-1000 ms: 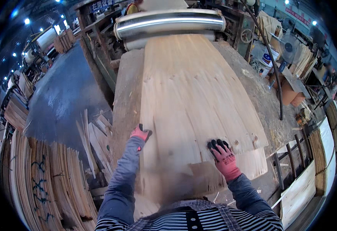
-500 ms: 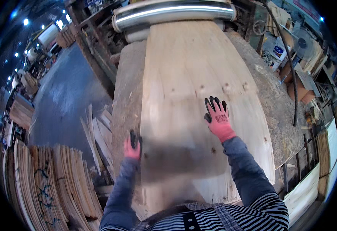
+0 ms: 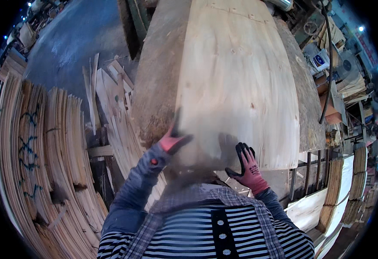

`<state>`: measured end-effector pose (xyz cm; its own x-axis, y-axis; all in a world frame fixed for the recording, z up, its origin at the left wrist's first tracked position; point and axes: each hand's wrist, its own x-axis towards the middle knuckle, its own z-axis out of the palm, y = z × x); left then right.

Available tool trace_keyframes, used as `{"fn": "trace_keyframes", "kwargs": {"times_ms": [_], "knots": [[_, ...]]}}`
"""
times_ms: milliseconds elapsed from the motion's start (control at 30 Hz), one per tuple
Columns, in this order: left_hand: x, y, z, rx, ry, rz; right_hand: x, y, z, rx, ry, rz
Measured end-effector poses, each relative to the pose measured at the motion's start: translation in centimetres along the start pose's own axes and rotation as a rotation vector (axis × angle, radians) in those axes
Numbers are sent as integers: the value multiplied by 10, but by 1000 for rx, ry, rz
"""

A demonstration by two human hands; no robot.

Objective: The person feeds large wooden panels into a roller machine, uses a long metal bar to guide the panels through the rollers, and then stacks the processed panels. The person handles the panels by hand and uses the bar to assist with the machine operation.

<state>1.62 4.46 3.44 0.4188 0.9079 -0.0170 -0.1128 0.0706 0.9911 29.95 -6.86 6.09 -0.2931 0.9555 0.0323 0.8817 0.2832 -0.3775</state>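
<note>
A long pale wood veneer sheet (image 3: 236, 82) lies flat on the worn table (image 3: 161, 73) in front of me. My right hand (image 3: 250, 170), in a pink glove with black fingertips, is at the sheet's near edge with its fingers apart and nothing in it. By the sheet's near left corner is my left hand (image 3: 174, 139), gloved alike and smeared by motion. Its thumb and fingers stand apart, and I see nothing in it. Whether either hand touches the sheet I cannot tell. A dark shadow falls on the sheet between the hands.
Tall stacked veneer (image 3: 29, 146) stands at my left, with loose wood strips (image 3: 111, 90) beside the table. At the far right, the end of a metal roller (image 3: 284, 3) shows. A dark hose (image 3: 329, 64) hangs by a white bucket (image 3: 319, 59). More veneer stacks (image 3: 329, 194) stand at right.
My view has tilted down, so most of the roller is out of sight. My right hand has drawn back from mid-sheet to its near edge. The left hand has moved rightward to the near left corner.
</note>
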Motion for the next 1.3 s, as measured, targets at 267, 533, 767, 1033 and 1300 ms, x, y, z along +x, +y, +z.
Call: {"fn": "trace_keyframes", "kwargs": {"times_ms": [267, 533, 767, 1033, 1300], "knots": [[-49, 104, 61, -219, -180, 123, -101, -5, -34, 27, 493, 222], [-54, -183, -15, 1248, 174, -4, -21, -17, -65, -153, 271, 159], [-31, -74, 21, 963, 407, -271, 114, 71, -54, -228, 230, 20], [-11, -42, 28, 1189, 415, -583, 256, 167, -51, -79, 393, 157], [-35, -55, 2, 1187, 274, -108, 188, 89, -2, -155, 346, -17]]}}
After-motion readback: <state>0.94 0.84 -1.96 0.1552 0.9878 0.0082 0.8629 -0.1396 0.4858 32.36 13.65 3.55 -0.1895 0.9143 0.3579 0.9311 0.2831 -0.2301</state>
